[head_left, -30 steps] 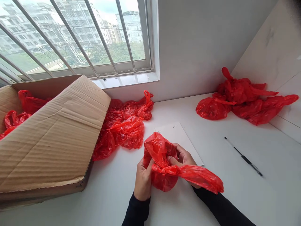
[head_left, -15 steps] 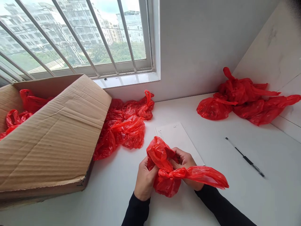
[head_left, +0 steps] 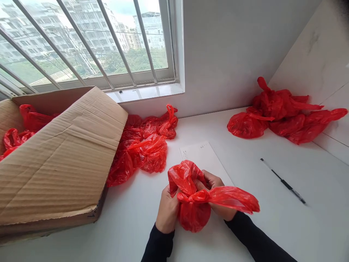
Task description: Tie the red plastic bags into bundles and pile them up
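Between my two hands I hold a knotted red plastic bag [head_left: 194,216] above the white table. My left hand [head_left: 167,207] is closed on its left side, the fingertips hidden by the plastic. From the right, my right hand [head_left: 218,189] grips the bag near the knot, with its thumb pressed into the folds. The bag's twisted tail of handles sticks out to the right over my right wrist. What the bag contains is hidden. Partly under the bag and my right hand lies a white sheet of paper [head_left: 203,156] with small handwriting near its top.
At left stands an open cardboard box [head_left: 62,156] with red bags inside. More tied red bags [head_left: 152,153] lie against its right side. Another pile of red bags [head_left: 283,112] sits in the far right corner. A black pen [head_left: 286,185] rests on the table at right.
The bag has turned slightly in my hands, its rounded lower part now fuller toward me. Its tail of handles has shifted a little left and up.
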`<state>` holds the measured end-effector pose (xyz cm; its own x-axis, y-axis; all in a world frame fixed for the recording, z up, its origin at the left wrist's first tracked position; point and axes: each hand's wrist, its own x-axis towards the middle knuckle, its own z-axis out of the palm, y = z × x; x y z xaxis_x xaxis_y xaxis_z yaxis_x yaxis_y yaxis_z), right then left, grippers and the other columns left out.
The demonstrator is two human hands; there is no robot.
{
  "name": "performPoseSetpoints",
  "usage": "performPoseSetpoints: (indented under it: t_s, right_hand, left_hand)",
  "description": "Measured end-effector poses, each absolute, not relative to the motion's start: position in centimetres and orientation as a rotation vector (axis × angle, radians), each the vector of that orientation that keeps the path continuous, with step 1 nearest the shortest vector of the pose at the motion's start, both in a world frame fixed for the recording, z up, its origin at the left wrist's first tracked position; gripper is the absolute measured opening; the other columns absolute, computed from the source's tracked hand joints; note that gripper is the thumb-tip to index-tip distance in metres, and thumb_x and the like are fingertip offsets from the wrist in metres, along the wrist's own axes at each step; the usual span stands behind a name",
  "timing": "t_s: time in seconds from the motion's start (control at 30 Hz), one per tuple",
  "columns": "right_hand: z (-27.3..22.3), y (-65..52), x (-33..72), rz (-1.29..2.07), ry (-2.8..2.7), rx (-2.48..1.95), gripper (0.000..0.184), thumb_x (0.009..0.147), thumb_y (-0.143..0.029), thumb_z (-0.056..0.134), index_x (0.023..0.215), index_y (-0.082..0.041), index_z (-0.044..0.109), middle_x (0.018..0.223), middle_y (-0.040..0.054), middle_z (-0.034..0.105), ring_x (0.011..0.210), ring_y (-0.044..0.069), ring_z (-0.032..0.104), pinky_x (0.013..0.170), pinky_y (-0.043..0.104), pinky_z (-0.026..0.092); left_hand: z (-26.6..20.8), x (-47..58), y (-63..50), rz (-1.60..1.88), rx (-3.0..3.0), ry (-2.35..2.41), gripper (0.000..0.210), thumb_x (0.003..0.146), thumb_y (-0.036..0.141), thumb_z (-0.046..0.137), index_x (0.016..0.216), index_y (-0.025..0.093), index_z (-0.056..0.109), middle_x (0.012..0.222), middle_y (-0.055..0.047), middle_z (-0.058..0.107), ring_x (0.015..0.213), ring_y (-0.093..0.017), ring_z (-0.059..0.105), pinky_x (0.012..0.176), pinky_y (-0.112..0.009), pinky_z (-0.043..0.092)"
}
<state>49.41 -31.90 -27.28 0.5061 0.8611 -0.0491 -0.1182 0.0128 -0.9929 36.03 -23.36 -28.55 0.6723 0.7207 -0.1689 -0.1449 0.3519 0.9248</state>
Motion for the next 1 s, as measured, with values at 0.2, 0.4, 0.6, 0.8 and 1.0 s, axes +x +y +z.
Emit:
performPoseSetpoints:
  t_s: [0.2, 0.4, 0.6, 0.8, 1.0]
  right_hand:
    - [-27.4, -31.8, 49.8, 0.949, -0.763, -1.319, 0.032, 0.089, -0.052, 0.062, 0.104, -0.024, 0.067, 0.084, 0.0011, 0.065, 0.077, 0.019, 0.058, 0.071, 0.032, 0.048]
    - [-27.5, -31.7, 49.9, 0.891, -0.693, -1.29, 0.03, 0.091, -0.05, 0.063, 0.102, -0.023, 0.064, 0.092, 0.0018, 0.066, 0.08, 0.016, 0.058, 0.072, 0.028, 0.048]
    - [-27.9, -31.7, 50.5, 0.88, -0.58, -1.264, 0.03, 0.089, -0.051, 0.066, 0.092, -0.021, 0.062, 0.082, -0.0003, 0.063, 0.07, 0.013, 0.054, 0.063, 0.025, 0.045]
    - [-28.0, -31.6, 50.3, 0.911, -0.513, -1.221, 0.033, 0.088, -0.053, 0.065, 0.087, -0.021, 0.061, 0.073, -0.0015, 0.061, 0.062, 0.012, 0.051, 0.057, 0.024, 0.042]
    - [-28.3, -31.5, 50.2, 0.913, -0.507, -1.217, 0.032, 0.089, -0.053, 0.065, 0.088, -0.022, 0.061, 0.075, -0.0008, 0.063, 0.064, 0.013, 0.052, 0.059, 0.025, 0.044]
  left_hand:
    - [-28.2, 36.1, -23.4, 0.574, 1.151, 0.63, 0.028, 0.071, 0.019, 0.08, 0.098, 0.016, 0.07, 0.092, -0.003, 0.073, 0.082, -0.019, 0.063, 0.074, -0.026, 0.048]
    - [-28.5, 35.9, -23.3, 0.575, 1.187, 0.627, 0.027, 0.075, 0.02, 0.078, 0.101, 0.016, 0.073, 0.086, -0.002, 0.072, 0.079, -0.018, 0.062, 0.073, -0.026, 0.047]
    - [-28.7, 36.0, -23.5, 0.628, 1.106, 0.665, 0.026, 0.08, 0.032, 0.075, 0.099, 0.014, 0.074, 0.08, -0.003, 0.071, 0.079, -0.02, 0.06, 0.072, -0.027, 0.048]
    - [-29.0, 36.2, -23.7, 0.628, 1.035, 0.643, 0.031, 0.076, 0.038, 0.079, 0.093, 0.013, 0.075, 0.08, -0.007, 0.071, 0.075, -0.022, 0.062, 0.065, -0.029, 0.05]
    - [-28.7, 36.2, -23.9, 0.63, 1.004, 0.636, 0.031, 0.073, 0.042, 0.08, 0.082, 0.013, 0.076, 0.074, -0.006, 0.07, 0.07, -0.021, 0.062, 0.063, -0.029, 0.05]
